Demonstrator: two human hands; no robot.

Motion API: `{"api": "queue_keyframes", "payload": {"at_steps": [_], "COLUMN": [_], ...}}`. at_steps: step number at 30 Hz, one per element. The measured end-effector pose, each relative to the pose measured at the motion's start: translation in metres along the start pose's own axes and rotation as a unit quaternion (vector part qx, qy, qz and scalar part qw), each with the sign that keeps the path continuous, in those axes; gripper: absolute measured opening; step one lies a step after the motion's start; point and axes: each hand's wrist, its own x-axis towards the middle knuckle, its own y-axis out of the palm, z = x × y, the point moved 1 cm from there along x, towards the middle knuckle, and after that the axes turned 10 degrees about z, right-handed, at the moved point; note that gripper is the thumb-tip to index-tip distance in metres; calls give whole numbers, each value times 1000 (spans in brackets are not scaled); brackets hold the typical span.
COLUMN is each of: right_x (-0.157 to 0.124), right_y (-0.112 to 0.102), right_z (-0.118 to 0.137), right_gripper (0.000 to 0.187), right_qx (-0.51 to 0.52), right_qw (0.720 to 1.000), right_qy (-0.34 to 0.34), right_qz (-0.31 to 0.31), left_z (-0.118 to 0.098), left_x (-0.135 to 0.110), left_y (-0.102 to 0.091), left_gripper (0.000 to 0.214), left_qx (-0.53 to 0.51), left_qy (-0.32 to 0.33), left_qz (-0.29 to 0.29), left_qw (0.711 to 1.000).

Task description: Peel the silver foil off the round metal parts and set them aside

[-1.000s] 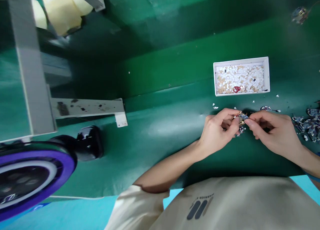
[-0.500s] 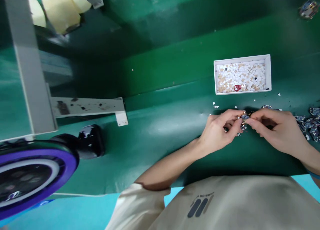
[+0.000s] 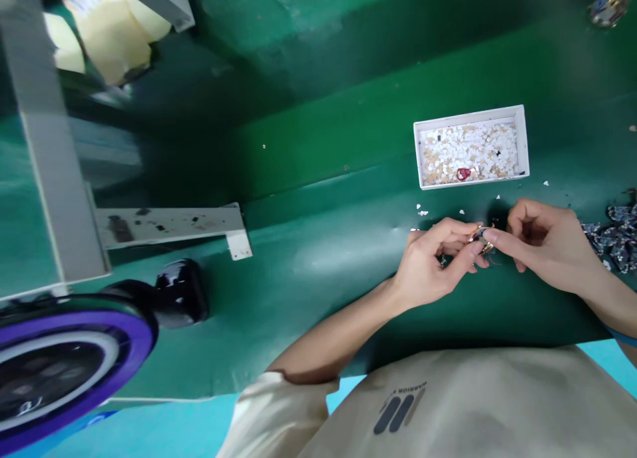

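My left hand (image 3: 434,259) pinches a small circuit board (image 3: 482,233) with gold-coloured edges between thumb and fingertips, just above the green bench. Some of the board is hidden behind the fingers. My right hand (image 3: 552,245) is beside it, its thumb stretched out and touching the board's right side. The right index finger is bent and stands apart from that thumb; the other fingers are curled and partly hidden. Beyond the hands lies a shallow white box (image 3: 523,143) holding many tiny white and tan flakes and one small red item (image 3: 463,174).
A pile of dark small circuit boards (image 3: 622,242) lies at the right edge. A round metallic part (image 3: 608,8) is at the far right. White flakes (image 3: 422,212) dot the bench near the box. At left stand a metal bracket (image 3: 169,226) and a purple-ringed round device (image 3: 134,352).
My right index finger has lifted off the board and moved away from the thumb, which still touches it. My left hand keeps its pinch. The whole view has shifted slightly.
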Motion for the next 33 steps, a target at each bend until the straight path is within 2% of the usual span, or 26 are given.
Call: {"api": "queue_keyframes", "payload": {"at_steps": [4, 6, 12, 14, 17, 21, 28, 31, 33], "right_x": [0, 0, -2, -3, -2, 0, 0, -2, -4], "right_y": [2, 2, 3, 3, 4, 4, 7, 9, 10], "right_z": [-4, -4, -2, -3, -5, -8, -6, -6, -5], "right_gripper": [38, 33, 26, 27, 38, 48, 33, 27, 22], "right_qx": [30, 28, -71, -60, 21, 108, 62, 32, -5], "right_qw": [997, 995, 989, 990, 994, 991, 996, 997, 997], "right_qy": [0, -21, -112, -104, -58, -21, -36, -56, -78], "right_qz": [75, 89, 65, 73, 93, 78, 58, 37, 27], "left_z": [2, 1, -1, -3, -5, -6, -2, -4, -8], "left_x": [0, 0, 1, 3, 5, 8, 8, 7, 7], "left_y": [2, 1, -5, -6, -5, -3, -2, -5, -8], "left_gripper": [23, 24, 24, 25, 34, 42, 39, 27, 18], "left_qx": [-44, -46, 23, 16, -52, -108, -116, -68, -11], "left_qy": [9, -4, -37, -48, -69, -86, -85, -80, -79], "left_qz": [-3, -2, -5, -17, -46, -72, -90, -86, -60], "left_qw": [999, 999, 999, 999, 995, 988, 985, 991, 995]}}
